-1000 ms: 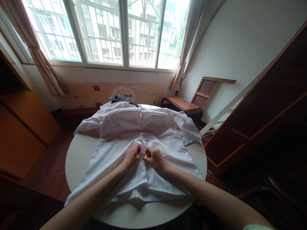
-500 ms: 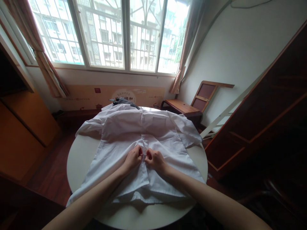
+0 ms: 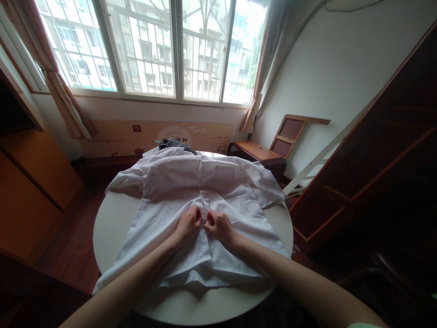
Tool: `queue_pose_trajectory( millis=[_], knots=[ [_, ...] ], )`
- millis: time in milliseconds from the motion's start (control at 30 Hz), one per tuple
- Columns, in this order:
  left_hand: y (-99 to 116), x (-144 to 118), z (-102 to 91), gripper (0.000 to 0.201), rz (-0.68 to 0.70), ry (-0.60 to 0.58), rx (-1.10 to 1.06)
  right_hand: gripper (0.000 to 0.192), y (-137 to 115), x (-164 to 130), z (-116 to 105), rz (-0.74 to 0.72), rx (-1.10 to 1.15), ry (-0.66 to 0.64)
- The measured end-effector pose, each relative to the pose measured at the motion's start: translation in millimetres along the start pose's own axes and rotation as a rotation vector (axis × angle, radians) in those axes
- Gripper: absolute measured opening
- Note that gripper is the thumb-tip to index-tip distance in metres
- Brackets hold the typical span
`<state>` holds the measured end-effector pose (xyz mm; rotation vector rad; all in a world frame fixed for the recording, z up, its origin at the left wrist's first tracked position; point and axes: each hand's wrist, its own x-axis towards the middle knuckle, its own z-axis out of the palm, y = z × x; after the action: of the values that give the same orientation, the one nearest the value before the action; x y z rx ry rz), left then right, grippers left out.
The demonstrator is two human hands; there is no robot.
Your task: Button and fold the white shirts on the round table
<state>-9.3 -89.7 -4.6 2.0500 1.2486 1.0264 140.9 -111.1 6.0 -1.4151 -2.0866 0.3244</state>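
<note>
Two bare hands meet at the middle of a white cotton button-front shirt (image 3: 170, 214) spread flat on a round white desk (image 3: 109, 228). The left hand (image 3: 187, 225) and the right hand (image 3: 218, 226) sit side by side, nearly touching, with their fingers (image 3: 197, 213) curled tight and pinching the two front edges of the shirt where they come together at the centre line. Each hand grips a small fold of white cloth; whether a button lies between the fingertips is too small to tell. The shirt lies under both hands and forearms, its hem toward the person and its collar toward the window. A chest pocket shows beyond the right hand. The short sleeves spread to either side, reaching the desk's rim. Beyond the collar, a dark striped piece of cloth (image 3: 174, 143) lies at the desk's far edge. Behind it are a printed cardboard panel (image 3: 136, 134) against the wall, a large barred window (image 3: 153, 45), and a low wooden bench (image 3: 256, 152) to the right.
</note>
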Motion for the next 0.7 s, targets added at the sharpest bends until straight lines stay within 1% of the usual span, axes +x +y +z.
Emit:
queue_pose_trajectory(
  millis=[200, 367, 500, 600, 700],
  knots=[
    [0.9, -0.1, 0.8, 0.012, -0.01, -0.001, 0.029, 0.002, 1.1, 0.0, 1.0, -0.009, 0.013, 0.007],
    [2.2, -0.4, -0.3, 0.012, -0.011, 0.004, -0.005, 0.002, -0.6, 0.4, -0.2, 0.006, 0.004, -0.002],
    [0.9, 0.2, -0.4, 0.012, -0.018, 0.002, -0.019, 0.002, -1.6, 1.1, 0.4, 0.018, -0.003, 0.023],
    [-0.6, 0.8, 0.5, 0.011, -0.02, 0.008, -0.001, 0.003, 0.8, 3.4, 2.4, 0.031, -0.004, 0.035],
    [0.8, 1.0, 0.4, 0.01, -0.027, 0.006, 0.022, 0.005, 5.2, 7.5, 3.7, 0.019, 0.026, 0.021]
  ],
)
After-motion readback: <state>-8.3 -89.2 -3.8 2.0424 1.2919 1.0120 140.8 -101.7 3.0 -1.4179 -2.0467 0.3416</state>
